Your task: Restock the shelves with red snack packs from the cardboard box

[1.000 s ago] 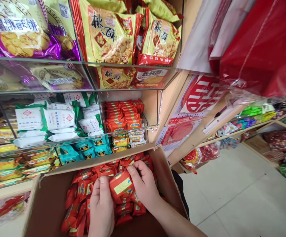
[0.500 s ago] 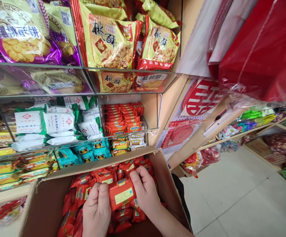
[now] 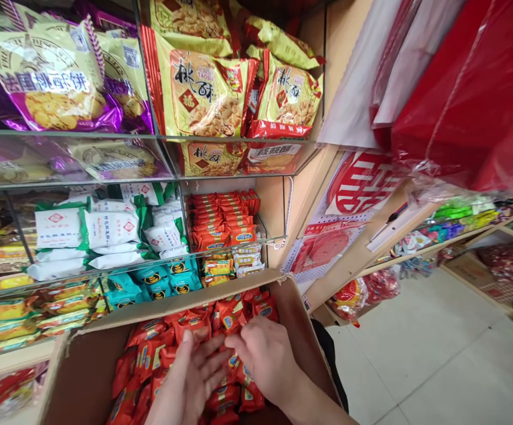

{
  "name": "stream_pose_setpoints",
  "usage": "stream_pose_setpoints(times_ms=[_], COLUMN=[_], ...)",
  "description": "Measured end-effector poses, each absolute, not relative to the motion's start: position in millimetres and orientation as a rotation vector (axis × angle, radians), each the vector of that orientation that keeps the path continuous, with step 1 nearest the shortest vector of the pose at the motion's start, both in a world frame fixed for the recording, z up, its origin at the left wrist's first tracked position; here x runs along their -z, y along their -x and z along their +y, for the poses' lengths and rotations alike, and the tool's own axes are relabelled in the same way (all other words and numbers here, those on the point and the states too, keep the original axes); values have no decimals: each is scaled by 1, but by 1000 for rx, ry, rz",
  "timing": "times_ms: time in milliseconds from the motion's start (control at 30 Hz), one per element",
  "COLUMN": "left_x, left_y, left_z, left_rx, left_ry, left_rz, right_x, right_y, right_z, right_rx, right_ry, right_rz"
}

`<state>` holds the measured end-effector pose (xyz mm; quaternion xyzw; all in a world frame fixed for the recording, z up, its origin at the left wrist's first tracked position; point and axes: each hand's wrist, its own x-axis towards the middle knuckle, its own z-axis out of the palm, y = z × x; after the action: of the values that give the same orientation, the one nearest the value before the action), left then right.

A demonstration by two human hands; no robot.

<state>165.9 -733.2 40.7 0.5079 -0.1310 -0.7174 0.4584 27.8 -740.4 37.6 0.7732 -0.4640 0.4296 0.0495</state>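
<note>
A cardboard box point(image 3: 294, 313) below the shelves holds many small red snack packets point(image 3: 150, 354). Over these packets, my left hand point(image 3: 194, 378) is open, fingers spread and palm turned to the right. Beside it, my right hand point(image 3: 267, 357) has its fingers curled, with the thumb towards my left fingertips. Red packets lie right beneath that hand; whether it grips one is hidden.
Glass shelves point(image 3: 238, 140) behind the box carry yellow biscuit bags point(image 3: 207, 94), white-and-green packets point(image 3: 110, 227) and stacked red packets point(image 3: 223, 218). Red plastic bags point(image 3: 469, 106) hang at upper right. Tiled floor point(image 3: 437, 360) lies on the right.
The red packet held between both hands no longer shows between them. My left hand has opened and turned its palm; my right fingers have curled over the packets. The view has shifted slightly.
</note>
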Motion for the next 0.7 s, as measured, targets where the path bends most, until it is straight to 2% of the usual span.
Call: stream_pose_setpoints(times_ms=[67, 167, 233, 367, 567, 633, 700], left_x=[-47, -55, -61, -75, -79, -68, -50], left_y=[-164, -167, -169, -168, -157, -160, -168], left_z=[-729, -726, -726, -729, -723, -721, -719], left_rx=[1971, 1947, 1959, 2092, 2080, 1996, 1840], left_ry=[-1065, -1120, -1153, -1077, -1205, -1297, -1419], left_rz=[-171, -82, -82, -179, -333, -429, -594], right_x=[-38, -39, -43, -54, -57, -53, -46], right_y=[-33, -39, -36, -20, -14, -19, -27], right_z=[-736, -725, -722, -731, -746, -745, -741], right_rx=[-1123, -1061, -1239, -1741, -2018, -2187, -2511], right_ry=[-2472, -2631, -2688, -2546, -3012, -2884, -2520], right_rz=[-1234, -1053, -1174, -1947, -2284, -2425, -2676])
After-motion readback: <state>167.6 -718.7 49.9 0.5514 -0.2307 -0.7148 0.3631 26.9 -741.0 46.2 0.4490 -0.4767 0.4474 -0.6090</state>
